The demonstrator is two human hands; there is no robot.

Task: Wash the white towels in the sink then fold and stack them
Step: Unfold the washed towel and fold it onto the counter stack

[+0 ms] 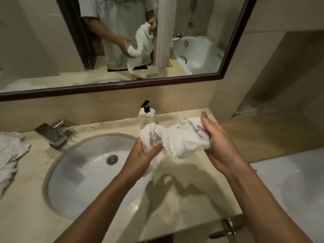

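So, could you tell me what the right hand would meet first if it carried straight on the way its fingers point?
Probably the beige back wall beyond the stone counter; the right hand grips the crumpled white towel, fingers pointing up and away. Depth is unclear.

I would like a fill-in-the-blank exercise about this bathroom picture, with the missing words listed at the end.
1. Both hands, the left hand and the right hand, hold one bunched white ____.
2. The soap bottle has a pump whose colour is ____.
3. The tap stands to the ____ of the sink.
4. More white towels lie on the counter at its ____ end.

Missing words: towel; black; left; left
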